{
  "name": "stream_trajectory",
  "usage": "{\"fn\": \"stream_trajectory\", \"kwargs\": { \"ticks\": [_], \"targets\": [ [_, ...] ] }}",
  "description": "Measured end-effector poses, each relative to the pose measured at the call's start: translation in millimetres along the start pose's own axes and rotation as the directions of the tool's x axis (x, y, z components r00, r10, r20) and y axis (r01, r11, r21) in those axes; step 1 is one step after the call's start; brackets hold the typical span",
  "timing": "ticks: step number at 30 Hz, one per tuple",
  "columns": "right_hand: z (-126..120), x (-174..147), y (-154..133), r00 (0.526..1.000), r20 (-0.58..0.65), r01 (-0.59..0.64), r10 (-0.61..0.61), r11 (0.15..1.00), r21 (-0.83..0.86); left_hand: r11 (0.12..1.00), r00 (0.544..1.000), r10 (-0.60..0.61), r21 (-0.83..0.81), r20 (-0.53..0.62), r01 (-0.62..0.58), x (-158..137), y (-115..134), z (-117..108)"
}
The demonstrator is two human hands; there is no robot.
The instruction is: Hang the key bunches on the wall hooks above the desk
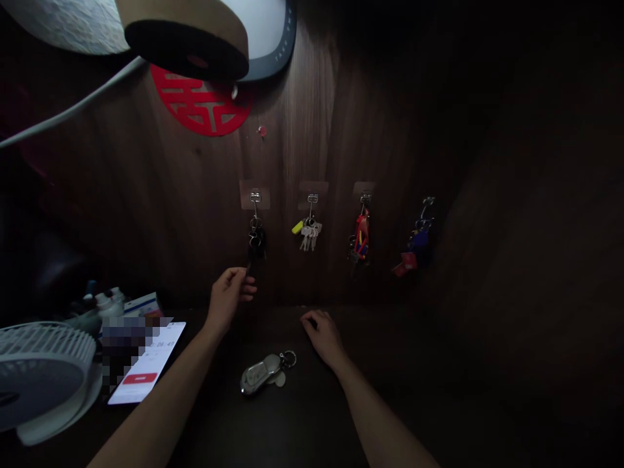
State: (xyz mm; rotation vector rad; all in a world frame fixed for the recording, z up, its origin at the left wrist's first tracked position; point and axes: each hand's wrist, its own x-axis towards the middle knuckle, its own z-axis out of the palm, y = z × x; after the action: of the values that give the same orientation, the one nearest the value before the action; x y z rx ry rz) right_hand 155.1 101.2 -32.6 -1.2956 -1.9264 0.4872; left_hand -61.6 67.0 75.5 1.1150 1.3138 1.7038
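My left hand (231, 296) is raised at the wooden wall, below the leftmost bunch of keys (256, 240). Its thumb and forefinger pinch the low end of a thin dark key (249, 266) of that bunch, which hangs from a metal hook (255, 197). The other fingers are loosely bent. Down on the dark tabletop rests my right hand (322, 333), its fingers curled in and nothing visible in them. Between my forearms lies a silver car key fob (262, 374) with a ring and a small round tag.
Farther right on hooks hang keys with a yellow tag (310, 233), a red-strapped bunch (361, 237) and a blue-and-red bunch (416, 244). A lit phone (149, 367) and a white fan (43, 377) stand at left. A lamp (188, 39) overhangs a red paper cutout (205, 114).
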Motion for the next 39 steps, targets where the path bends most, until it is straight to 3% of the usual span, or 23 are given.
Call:
{"fn": "stream_trajectory", "kwargs": {
  "ticks": [15, 20, 24, 27, 31, 39],
  "targets": [
    [1, -3, 0, 0.999, 0.034, 0.033, -0.031, 0.998, -0.045, 0.977, 0.992, -0.101, 0.195, 0.079, 0.084, -54, -43, -30],
    [2, -3, 1, 0.998, 0.048, 0.033, -0.030, 0.997, -0.064, 0.966, 0.990, -0.103, 0.248, 0.101, 0.075, -68, -55, -31],
    [2, -3, -1, 0.997, 0.063, 0.038, -0.034, 0.997, -0.074, 0.949, 0.978, -0.081, 0.314, 0.194, 0.016, -73, -60, -27],
    [1, -3, -3, 0.996, 0.076, 0.043, -0.036, 0.996, -0.083, 0.889, 0.935, -0.012, 0.431, 0.354, -0.152, -76, -60, -26],
    [2, -4, -5, 0.994, 0.099, 0.048, -0.037, 0.993, -0.106, 0.809, 0.818, 0.008, 0.476, 0.575, -0.343, -80, -58, -26],
    [0, -6, -7, 0.991, 0.132, 0.048, -0.030, 0.989, -0.138, 0.767, 0.766, -0.043, 0.512, 0.642, -0.386, -81, -60, -31]
  ]
}}
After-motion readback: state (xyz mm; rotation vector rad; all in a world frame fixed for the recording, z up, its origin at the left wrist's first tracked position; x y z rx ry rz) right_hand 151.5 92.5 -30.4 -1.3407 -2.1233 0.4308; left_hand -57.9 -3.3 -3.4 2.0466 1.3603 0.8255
